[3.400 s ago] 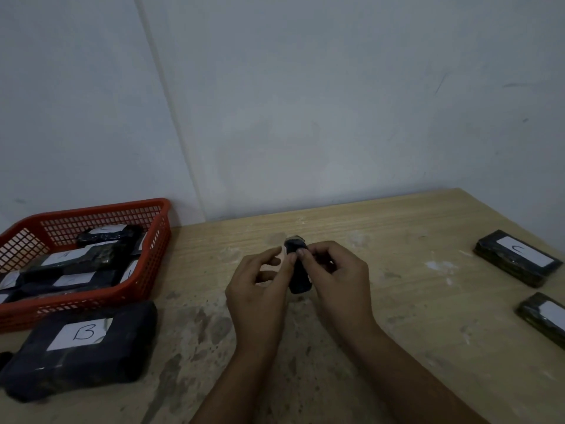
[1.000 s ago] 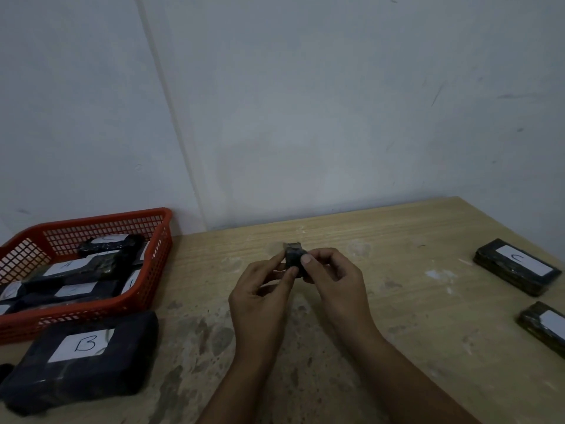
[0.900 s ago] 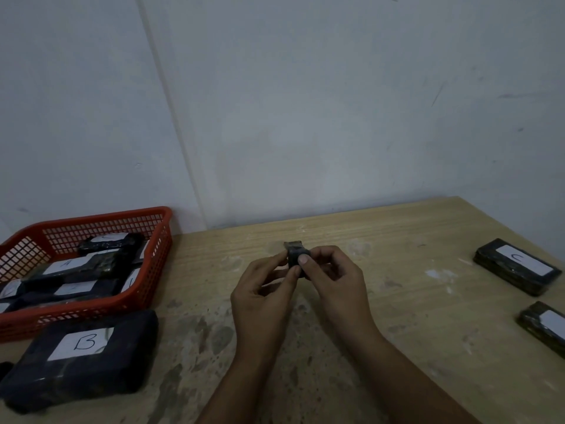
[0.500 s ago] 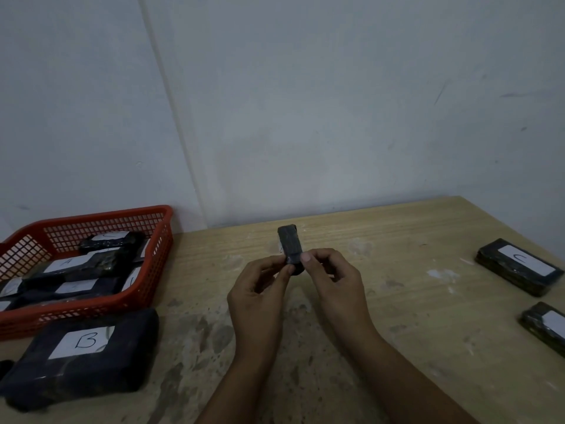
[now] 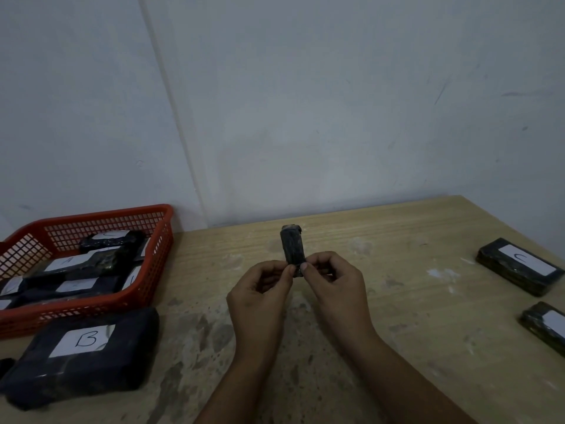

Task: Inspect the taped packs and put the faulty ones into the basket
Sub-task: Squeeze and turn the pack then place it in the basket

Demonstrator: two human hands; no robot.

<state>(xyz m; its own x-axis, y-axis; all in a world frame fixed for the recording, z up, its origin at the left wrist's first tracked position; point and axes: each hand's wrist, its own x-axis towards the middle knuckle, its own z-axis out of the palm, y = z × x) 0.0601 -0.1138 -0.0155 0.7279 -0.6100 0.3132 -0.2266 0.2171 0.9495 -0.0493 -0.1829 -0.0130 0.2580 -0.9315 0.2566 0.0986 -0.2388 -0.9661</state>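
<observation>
Head view. At frame centre, the left hand (image 5: 260, 298) and right hand (image 5: 334, 286) each pinch the lower end of 1 small taped pack (image 5: 293, 246), fingers curled round it. The pack now stands upright above the fingertips; 1 second earlier it lay low between them, mostly hidden, so its long face is newly exposed for inspection. No verdict is evident yet. The red basket (image 5: 154, 270), at left, holds several packs; pack B (image 5: 82, 356) lies below it; pack C (image 5: 519, 264) lies at right on the table (image 5: 397, 316).

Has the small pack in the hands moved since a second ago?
Yes. The small pack now stands upright above the fingertips, raised toward the wall-table edge.
</observation>
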